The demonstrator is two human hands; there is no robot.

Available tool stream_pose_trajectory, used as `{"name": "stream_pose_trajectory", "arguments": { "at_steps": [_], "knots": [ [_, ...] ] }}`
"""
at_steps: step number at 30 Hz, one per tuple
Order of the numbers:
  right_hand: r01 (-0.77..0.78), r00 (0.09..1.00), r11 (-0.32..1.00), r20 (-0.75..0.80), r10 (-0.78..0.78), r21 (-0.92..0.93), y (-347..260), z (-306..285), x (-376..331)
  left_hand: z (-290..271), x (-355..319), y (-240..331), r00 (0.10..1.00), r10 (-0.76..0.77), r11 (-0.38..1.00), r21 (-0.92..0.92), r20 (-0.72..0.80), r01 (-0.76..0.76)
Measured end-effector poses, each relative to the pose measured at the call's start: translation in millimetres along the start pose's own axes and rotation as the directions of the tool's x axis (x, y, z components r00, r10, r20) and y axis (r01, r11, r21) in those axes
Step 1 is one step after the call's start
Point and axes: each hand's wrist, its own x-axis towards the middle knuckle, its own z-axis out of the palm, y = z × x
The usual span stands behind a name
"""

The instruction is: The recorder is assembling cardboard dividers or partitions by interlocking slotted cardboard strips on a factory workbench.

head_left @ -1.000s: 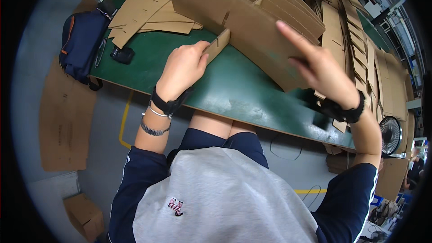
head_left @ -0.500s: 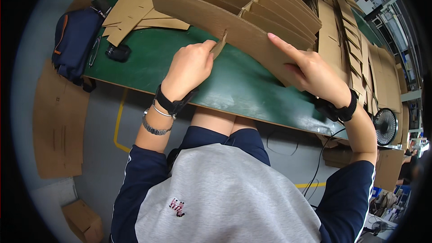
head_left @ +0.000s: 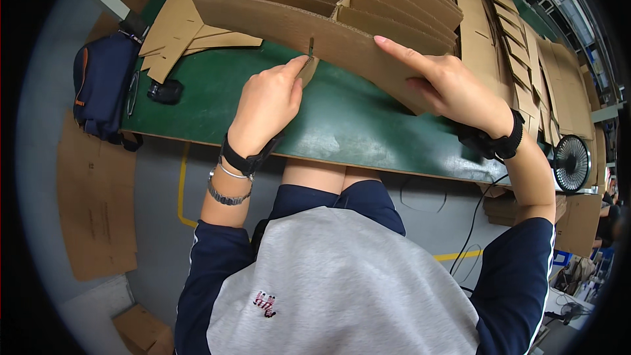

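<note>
A cardboard partition (head_left: 355,43) of interlocking slotted strips stands on the green table (head_left: 217,102), its long front panel facing me. My left hand (head_left: 269,98) is closed in a pinch on the end of a cardboard strip (head_left: 307,71) that pokes through a slot in that panel. The thumb is partly hidden. At the panel's right part is my right hand (head_left: 453,85), its index finger stretched along the face to the top edge. The other fingers curl round the panel's right end, partly out of sight.
Flat cardboard pieces (head_left: 174,43) lie at the far left, near a dark blue bag (head_left: 108,85) and a small black object (head_left: 165,91). Slotted cardboard stacks (head_left: 486,39) fill the right side. A black fan (head_left: 572,163) stands at the table's right edge, with a cable hanging nearby.
The partition and both hands appear slightly farther left and higher in view, partly because the view itself has shifted. The left fingers have moved up closer to the slot. Both hands keep their holds.
</note>
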Motion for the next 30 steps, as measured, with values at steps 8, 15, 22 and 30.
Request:
{"name": "stream_pose_trajectory", "arguments": {
  "at_steps": [8,15,22,30],
  "knots": [
    [0.028,1.000,1.000,-0.006,-0.028,-0.002,4.0,0.1,3.1,0.6,0.6,-1.1,1.000,-0.020,0.999,0.027,0.002,0.020],
    [0.049,0.994,0.997,0.103,-0.043,-0.057,6.3,10.4,-0.3,-0.3,-0.7,1.0,1.000,0.002,1.000,0.010,0.011,-0.002],
    [0.088,0.995,0.990,0.049,-0.083,-0.111,20.0,22.6,8.1,0.7,1.1,-4.3,1.000,0.008,1.000,-0.003,-0.006,-0.008],
    [0.044,0.992,0.989,0.123,-0.027,-0.139,16.0,25.2,10.0,-16.3,13.3,-4.9,0.996,-0.051,0.997,-0.055,0.076,0.055]
  ]
}}
